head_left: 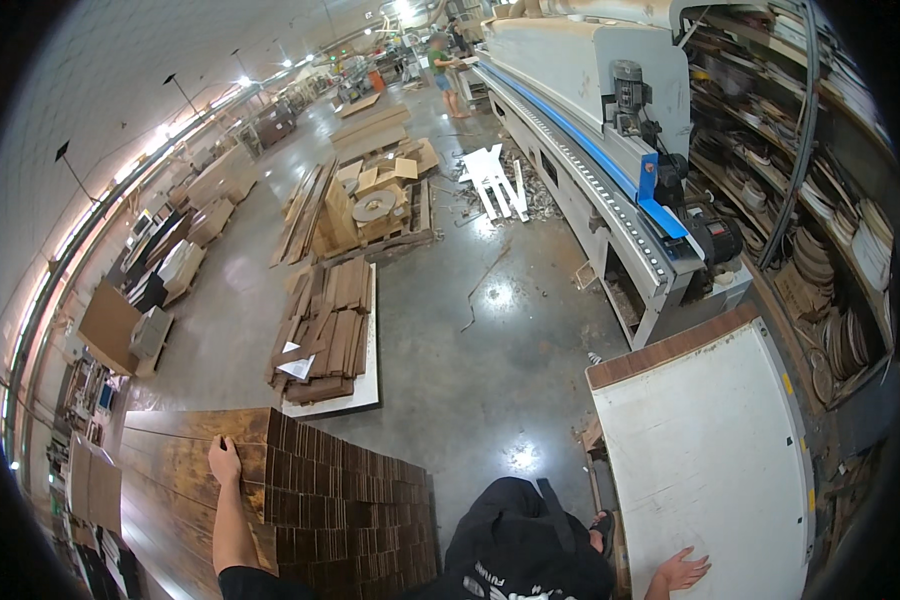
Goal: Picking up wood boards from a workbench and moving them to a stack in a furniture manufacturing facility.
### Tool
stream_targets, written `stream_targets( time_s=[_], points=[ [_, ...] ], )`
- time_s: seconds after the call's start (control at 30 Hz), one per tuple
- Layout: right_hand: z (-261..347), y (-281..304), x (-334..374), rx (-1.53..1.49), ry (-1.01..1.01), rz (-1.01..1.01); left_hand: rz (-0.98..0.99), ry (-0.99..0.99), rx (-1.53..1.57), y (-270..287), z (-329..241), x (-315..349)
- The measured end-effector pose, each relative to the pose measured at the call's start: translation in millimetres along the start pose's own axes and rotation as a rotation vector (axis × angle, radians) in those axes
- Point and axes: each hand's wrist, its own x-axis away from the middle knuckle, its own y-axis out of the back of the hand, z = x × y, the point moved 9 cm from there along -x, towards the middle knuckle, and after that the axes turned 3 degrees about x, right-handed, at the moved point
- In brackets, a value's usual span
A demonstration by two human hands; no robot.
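My left arm reaches out over a tall stack of brown wood-grain boards (185, 432) at the lower left. On its top face, near a seam between boards, my left hand (225, 461) is closed with curled fingers, seemingly at a board's edge; the fingertips are partly hidden. At the lower right, my right hand (682, 572) is open, fingers spread and nothing in it, over a white-topped table (705, 430) with a brown strip along its far end. Whether that hand touches the white surface I cannot tell.
A long edge-banding machine (590, 130) with a blue rail runs along the right. Shelves (770, 150) of coiled strips stand beyond it. Ahead lie a low pile of brown strips (330, 325), a pallet with cardboard (380, 200) and white scraps (492, 180). A person (443, 75) stands far off.
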Motion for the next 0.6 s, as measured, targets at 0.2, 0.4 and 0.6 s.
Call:
stream_targets(
  time_s=[0.2,0.4,0.6],
  points=[
    [-1,-1,0,0.045,-0.011,0.021,-0.015,-0.027,0.002,0,-6,2],
    [-1,-1,0,0.057,0.002,-0.054,-0.035,-0.039,0.009,-1,-5,1],
    [1,1,1,0.065,0.011,-0.076,-0.076,-0.087,-0.009,-4,8,-8]
  ],
)
